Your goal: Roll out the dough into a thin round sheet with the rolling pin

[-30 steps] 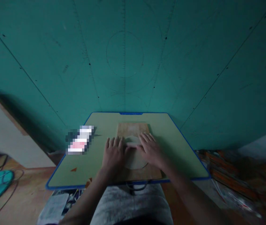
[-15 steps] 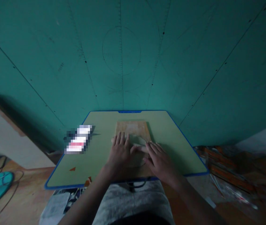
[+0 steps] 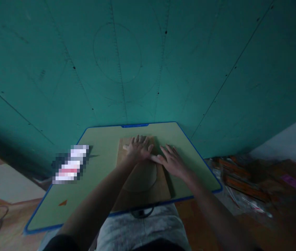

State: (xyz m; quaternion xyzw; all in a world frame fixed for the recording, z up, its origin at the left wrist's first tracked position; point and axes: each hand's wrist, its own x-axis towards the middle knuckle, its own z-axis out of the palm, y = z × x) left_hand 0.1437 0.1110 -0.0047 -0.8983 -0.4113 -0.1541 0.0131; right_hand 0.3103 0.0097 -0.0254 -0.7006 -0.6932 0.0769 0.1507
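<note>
A pale rolling pin (image 3: pixel 155 159) lies crosswise over a thin, flat, pale sheet (image 3: pixel 144 177), dough or clay; I cannot tell which. Both rest on a wooden board (image 3: pixel 162 191). My left hand (image 3: pixel 138 150) lies on the pin with its fingers stretched forward and spread, covering much of it. At the pin's right end, my right hand (image 3: pixel 172 161) touches it near the thumb, with the fingers extended past the board's right edge. Neither hand wraps round the pin. My left hand and forearm hide part of the sheet.
The board sits on a pale tabletop (image 3: pixel 101 139) with a blue rim. On its left stands a pixelated object (image 3: pixel 71 164), with a small orange triangular piece (image 3: pixel 62 203) nearer me. A green wall (image 3: pixel 142 104) rises behind; cardboard and plastic clutter (image 3: pixel 244 181) lies on the floor at right.
Both hands and the rolling pin have moved forward over the board, uncovering more of the sheet on my side. My right hand's fingers have spread. The camera view has shifted too.
</note>
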